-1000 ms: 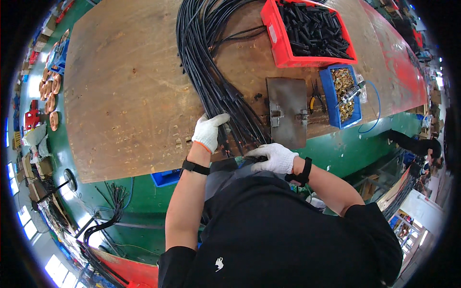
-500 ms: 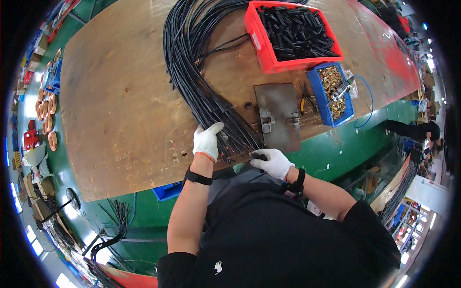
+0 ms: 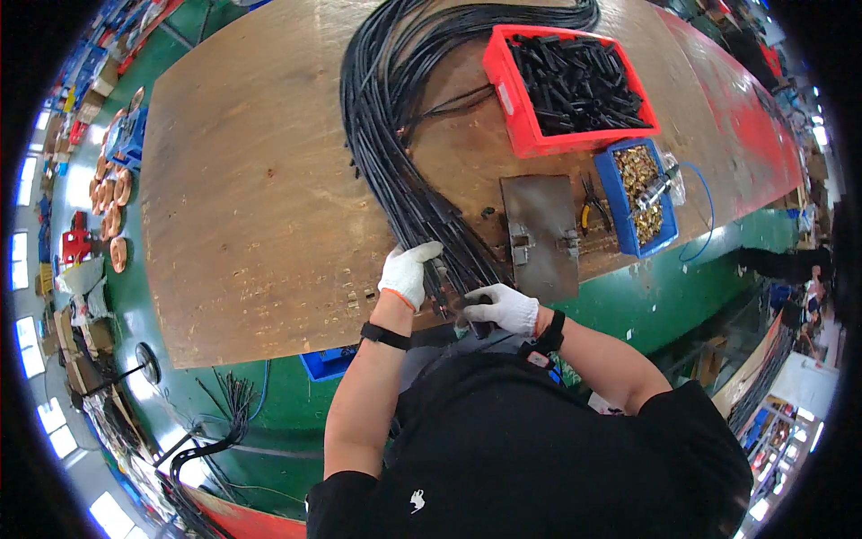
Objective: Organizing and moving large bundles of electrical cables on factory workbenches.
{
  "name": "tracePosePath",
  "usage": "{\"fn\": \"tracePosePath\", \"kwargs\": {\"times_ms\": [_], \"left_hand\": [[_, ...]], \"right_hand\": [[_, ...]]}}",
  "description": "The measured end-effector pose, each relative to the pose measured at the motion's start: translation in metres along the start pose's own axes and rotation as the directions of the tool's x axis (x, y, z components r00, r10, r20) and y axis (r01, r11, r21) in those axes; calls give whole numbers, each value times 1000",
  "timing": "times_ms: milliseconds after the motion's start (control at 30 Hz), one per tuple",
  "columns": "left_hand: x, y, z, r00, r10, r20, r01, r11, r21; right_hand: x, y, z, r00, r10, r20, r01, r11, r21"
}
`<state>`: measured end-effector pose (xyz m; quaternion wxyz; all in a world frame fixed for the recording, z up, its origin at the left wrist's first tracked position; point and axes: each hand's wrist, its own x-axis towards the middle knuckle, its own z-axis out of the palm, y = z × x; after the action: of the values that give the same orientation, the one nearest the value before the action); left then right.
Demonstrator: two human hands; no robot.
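A thick bundle of black cables (image 3: 395, 171) curves down the table, its stripped ends showing bits of copper near the front edge. My left hand (image 3: 406, 274), in a white glove, grips the left side of this bundle close to the ends, thumb lying across the cables and fingers partly hidden. Just to its right, my gloved right hand (image 3: 507, 310) is closed on small black pieces (image 3: 476, 314) against the cable ends. They resemble the black sleeves (image 3: 579, 83) in the red bin, though the fingers cover part of them.
The red bin (image 3: 588, 141) stands at the back right of the wooden table (image 3: 242, 198). Near it are a blue tray (image 3: 621, 193) of brass terminals with a metal tool across it, yellow-handled pliers (image 3: 588, 211) and a dark metal plate (image 3: 541, 234).
My right hand has come inward over the cable ends with the black pieces. My left hand keeps its place on the bundle. The whole view has shifted slightly.
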<state>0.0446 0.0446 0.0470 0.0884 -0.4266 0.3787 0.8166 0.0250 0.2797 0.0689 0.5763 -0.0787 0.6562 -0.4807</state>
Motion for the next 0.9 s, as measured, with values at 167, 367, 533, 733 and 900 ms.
{"fn": "tracePosePath", "kwargs": {"times_ms": [167,367,533,733,900], "left_hand": [[-4,5,-9,1000,-14,1,14,999,51],[-4,3,-21,999,-28,-25,28,1000,6],[-2,3,-24,998,-55,-14,54,998,-37],[1,7,-15,995,-98,17,98,995,-32],[-6,12,-17,995,-97,-18,96,995,-31]], "right_hand": [[3,-12,10,986,109,-126,-118,991,-67],[4,0,19,972,-194,-134,182,979,-95],[2,4,24,942,-181,-282,122,969,-215],[24,-3,29,973,-186,-140,150,961,-230],[28,6,22,982,-78,-171,64,994,-89]]}}
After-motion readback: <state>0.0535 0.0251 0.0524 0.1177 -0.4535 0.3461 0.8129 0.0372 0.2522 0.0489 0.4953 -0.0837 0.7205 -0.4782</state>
